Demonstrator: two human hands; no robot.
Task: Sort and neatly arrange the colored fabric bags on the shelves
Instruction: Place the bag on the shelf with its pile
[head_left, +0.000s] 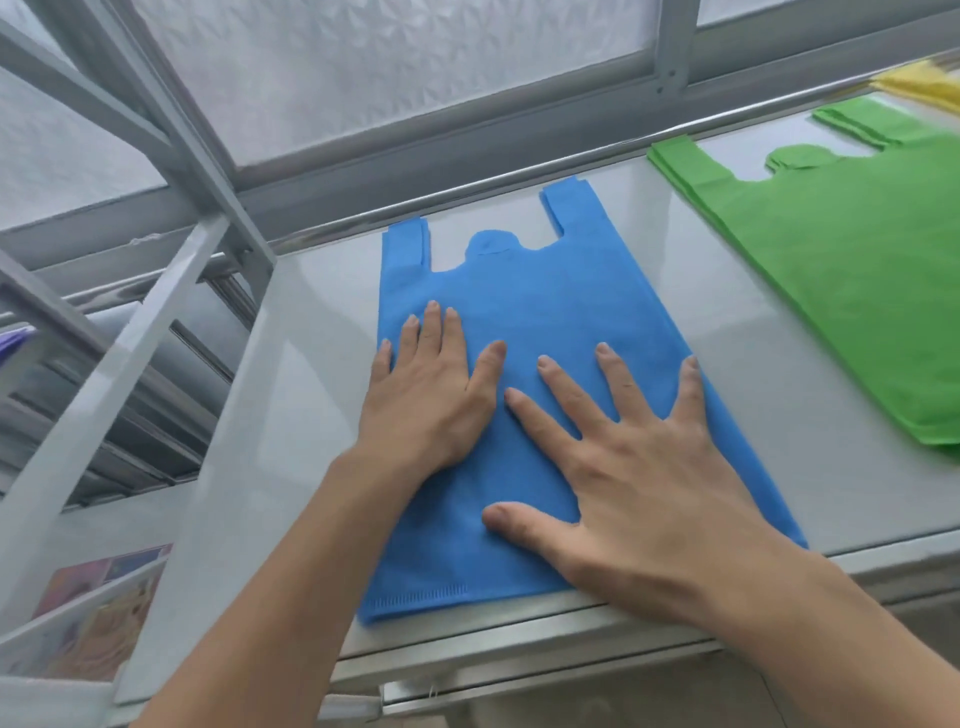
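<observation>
Three colours of fabric bag showed on the pale grey shelf (291, 395): one blue bag (524, 291) in the middle, a green stack (841, 260) to its right whose layered edges showed several bags, though their number could not be told, and a sliver of yellow fabric (919, 85) at the far right corner, too cropped to count. The blue bag lay flat with its long axis running from the shelf's front edge toward the back; its two handles pointed away from the person toward the frosted window (395, 67), and its stitched bottom hem sat at the front lip of the shelf. The green stack lay the same way, handles to the back, well apart from the blue bag. Two bare hands rested on the blue bag, palms down. The left hand (431, 400) lay on the bag's left half, its fingers (434, 332) straight and close together, the little finger at the left edge. The right hand (644, 467) covered the right half, its fingers (618, 379) straight and spread wide, the thumb stretched toward the middle. Neither hand curled round the cloth. A grey metal shelf frame (171, 156) rose at the left.
</observation>
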